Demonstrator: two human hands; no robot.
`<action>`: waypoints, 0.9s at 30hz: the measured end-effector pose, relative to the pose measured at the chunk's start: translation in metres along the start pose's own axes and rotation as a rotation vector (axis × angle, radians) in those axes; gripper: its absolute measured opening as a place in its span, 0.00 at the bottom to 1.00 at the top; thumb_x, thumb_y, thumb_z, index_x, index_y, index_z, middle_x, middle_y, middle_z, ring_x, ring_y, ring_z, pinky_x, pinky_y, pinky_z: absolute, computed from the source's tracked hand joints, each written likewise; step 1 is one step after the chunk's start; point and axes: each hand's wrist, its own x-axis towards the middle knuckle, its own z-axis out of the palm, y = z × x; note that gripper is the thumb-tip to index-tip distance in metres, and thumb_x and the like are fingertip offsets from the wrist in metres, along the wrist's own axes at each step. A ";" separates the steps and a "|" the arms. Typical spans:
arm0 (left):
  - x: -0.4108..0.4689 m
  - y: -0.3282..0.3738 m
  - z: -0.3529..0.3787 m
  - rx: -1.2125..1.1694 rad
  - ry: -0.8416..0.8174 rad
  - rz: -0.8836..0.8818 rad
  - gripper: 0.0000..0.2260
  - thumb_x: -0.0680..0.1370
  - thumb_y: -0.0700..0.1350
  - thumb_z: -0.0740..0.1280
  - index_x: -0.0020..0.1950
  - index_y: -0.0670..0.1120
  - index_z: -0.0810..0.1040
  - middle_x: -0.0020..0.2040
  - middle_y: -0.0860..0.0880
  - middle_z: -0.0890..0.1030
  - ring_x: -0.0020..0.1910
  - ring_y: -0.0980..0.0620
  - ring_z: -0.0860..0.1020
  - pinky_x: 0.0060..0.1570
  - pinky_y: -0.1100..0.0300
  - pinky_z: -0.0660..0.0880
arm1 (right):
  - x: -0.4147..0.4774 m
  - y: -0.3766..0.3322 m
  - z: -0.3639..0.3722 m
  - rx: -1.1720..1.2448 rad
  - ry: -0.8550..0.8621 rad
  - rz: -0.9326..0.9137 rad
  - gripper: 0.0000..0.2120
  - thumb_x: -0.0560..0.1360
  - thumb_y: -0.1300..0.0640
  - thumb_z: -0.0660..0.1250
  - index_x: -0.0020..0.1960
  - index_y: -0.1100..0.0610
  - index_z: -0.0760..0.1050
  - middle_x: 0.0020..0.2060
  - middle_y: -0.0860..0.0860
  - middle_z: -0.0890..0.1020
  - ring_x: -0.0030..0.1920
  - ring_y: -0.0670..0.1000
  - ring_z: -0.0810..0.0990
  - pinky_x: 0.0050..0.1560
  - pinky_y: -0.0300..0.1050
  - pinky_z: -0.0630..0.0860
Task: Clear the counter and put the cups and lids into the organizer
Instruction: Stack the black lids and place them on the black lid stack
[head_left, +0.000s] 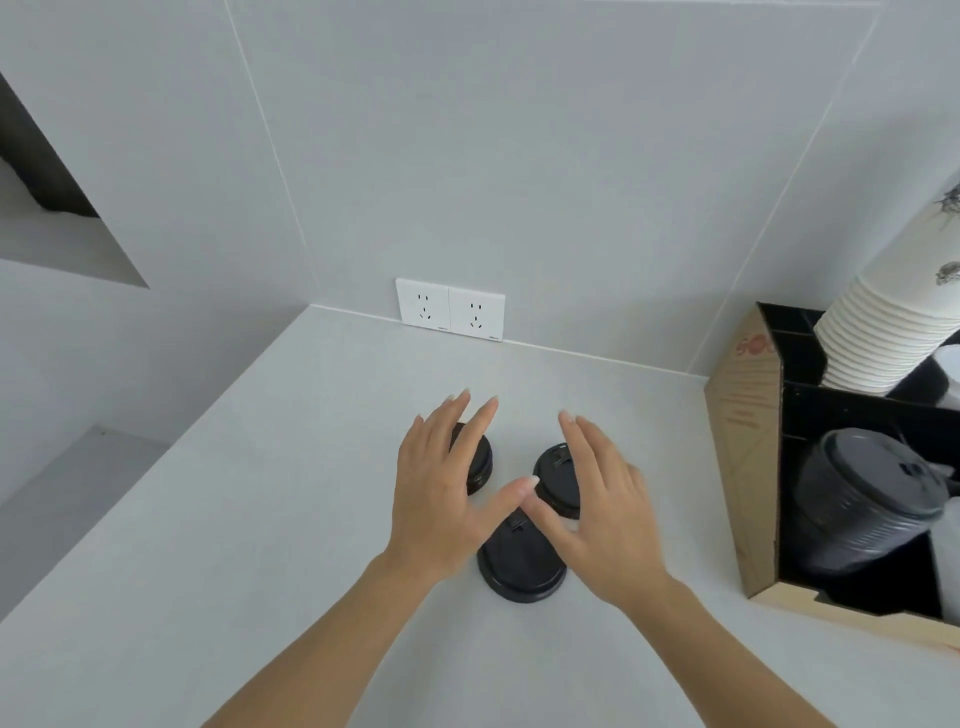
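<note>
While both hands hover spread, palms down, holding nothing: left hand (441, 499) over left lid (479, 465), right hand (605, 514) over right lid (558, 480); near lid (522, 564) sits between wrists, frame centre. Three black plastic lids on counter (234, 519), dome up, round, no long axis; sip tabs point toward wall. Judged light, thin, slightly flexible, slick: pinch at rim. Organizer (748, 467) at right edge holds lid stack (867, 509) and white cup stack (883, 332).

Bright, even light; soft shadows; wide-angle edge bending; slight blur.
</note>
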 end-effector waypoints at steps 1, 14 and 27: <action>-0.005 -0.005 0.003 -0.002 -0.017 -0.011 0.32 0.71 0.67 0.58 0.72 0.52 0.64 0.73 0.47 0.65 0.73 0.50 0.60 0.73 0.51 0.52 | -0.005 0.000 0.007 0.001 -0.023 0.009 0.36 0.72 0.35 0.56 0.73 0.57 0.61 0.69 0.57 0.71 0.66 0.57 0.72 0.61 0.51 0.67; -0.049 -0.039 0.026 -0.082 -0.289 -0.107 0.32 0.73 0.64 0.59 0.72 0.48 0.63 0.70 0.51 0.70 0.69 0.53 0.65 0.67 0.62 0.55 | -0.036 0.017 0.056 -0.015 -0.187 0.162 0.35 0.74 0.43 0.63 0.74 0.59 0.58 0.67 0.56 0.72 0.67 0.56 0.69 0.64 0.49 0.64; -0.057 -0.033 0.030 -0.251 -0.376 -0.206 0.38 0.69 0.54 0.71 0.74 0.48 0.58 0.70 0.50 0.69 0.68 0.57 0.64 0.61 0.70 0.55 | -0.045 0.012 0.066 -0.104 -0.147 0.213 0.32 0.73 0.42 0.65 0.67 0.64 0.67 0.60 0.58 0.78 0.60 0.59 0.75 0.60 0.51 0.65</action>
